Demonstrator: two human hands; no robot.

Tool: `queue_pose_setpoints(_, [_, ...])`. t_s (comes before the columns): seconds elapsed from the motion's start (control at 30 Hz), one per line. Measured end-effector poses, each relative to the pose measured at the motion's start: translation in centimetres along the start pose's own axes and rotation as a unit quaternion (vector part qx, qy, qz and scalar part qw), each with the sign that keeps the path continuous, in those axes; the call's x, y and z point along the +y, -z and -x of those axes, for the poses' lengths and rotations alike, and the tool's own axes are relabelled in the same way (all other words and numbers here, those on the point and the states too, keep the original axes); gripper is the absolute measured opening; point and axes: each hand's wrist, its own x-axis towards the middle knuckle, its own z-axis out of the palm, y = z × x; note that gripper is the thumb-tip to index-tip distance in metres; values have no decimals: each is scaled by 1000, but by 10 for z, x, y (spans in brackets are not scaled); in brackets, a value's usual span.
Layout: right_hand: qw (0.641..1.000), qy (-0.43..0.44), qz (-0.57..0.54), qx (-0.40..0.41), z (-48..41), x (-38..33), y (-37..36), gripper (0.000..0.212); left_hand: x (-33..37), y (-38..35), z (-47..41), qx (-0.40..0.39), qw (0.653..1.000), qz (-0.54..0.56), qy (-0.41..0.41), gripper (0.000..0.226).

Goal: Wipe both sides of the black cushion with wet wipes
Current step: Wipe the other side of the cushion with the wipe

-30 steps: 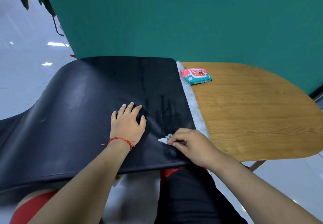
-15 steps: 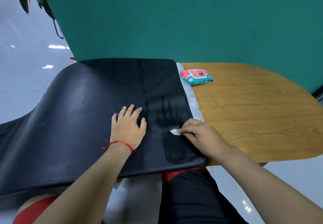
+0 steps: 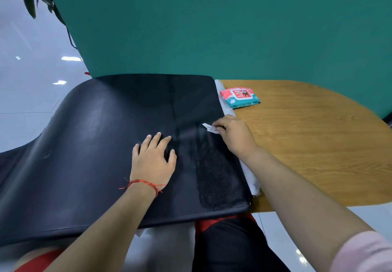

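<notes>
Wet wipe [image 3: 209, 127] partly under right hand [image 3: 235, 137]

Probably an office-like room: glossy white floor tiles [image 3: 31, 101], a teal partition wall [image 3: 212, 27], a wooden table [image 3: 318, 144].

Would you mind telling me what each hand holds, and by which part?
The right hand pinches the wet wipe at its right end; the left hand lies flat on the black cushion, holding nothing.

Wooden table [image 3: 318, 155] with a rounded right edge, set against a teal partition [image 3: 212, 27]. Glossy white floor [image 3: 27, 97] past its left end, streaked with light reflections, with dark plant leaves [image 3: 31, 2] hanging above.
</notes>
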Motion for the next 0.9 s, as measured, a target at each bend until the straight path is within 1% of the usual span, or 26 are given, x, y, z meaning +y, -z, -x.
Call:
queue_pose_setpoints(0.07, [999, -13, -36, 36, -10, -6, 9, 20, 1, 0, 0, -3, 1000, -4, 1, 48])
queue_pose_setpoints(0.13, [997, 2, -8, 75, -15, -7, 13, 21, 1, 0, 0, -4, 1000, -9, 1, 49])
queue_pose_setpoints(0.17, [997, 15, 19, 72, -14, -5, 11, 23, 1, 0, 0, -5, 1000, -9, 1, 49])
queue_pose_setpoints(0.23, [998, 30, 55, 10, -6, 1, 3, 28, 1, 0, 0, -4, 1000, -9, 0, 49])
queue_pose_setpoints(0.27, [998, 23, 51, -25, -1, 4, -2, 29, 1, 0, 0, -3, 1000, -7, 1, 48])
queue_pose_setpoints(0.37, [997, -35, -8, -65, 2, 7, -3, 27, 0, -1, 0, -1, 1000, -8, 2, 48])
queue_pose_setpoints(0.4, [996, -37, -22, -81, 2, 5, -1, 26, 0, -1, 0, -2, 1000, -9, 3, 48])
queue_pose_setpoints(0.5, [991, 1, -27, -134, 12, -5, 3, 22, 1, -2, 0, -1, 1000, -3, 3, 48])
queue_pose_setpoints(0.57, [985, 12, -54, -165, 28, -12, 2, 20, 1, -2, 0, -1, 1000, -4, 4, 48])
queue_pose_setpoints(0.67, [977, 32, -93, -189, 47, -14, -1, 19, 1, -3, -1, 0, 1000, -5, 5, 49])
queue_pose_setpoints(0.77, [981, 39, -109, -158, 45, -13, -6, 20, 1, -4, 0, 6, 1000, -1, 3, 52])
queue_pose_setpoints(0.9, [991, 32, -84, -94, 10, -8, -24, 20, 1, -4, -1, 3, 1000, -2, 5, 54])
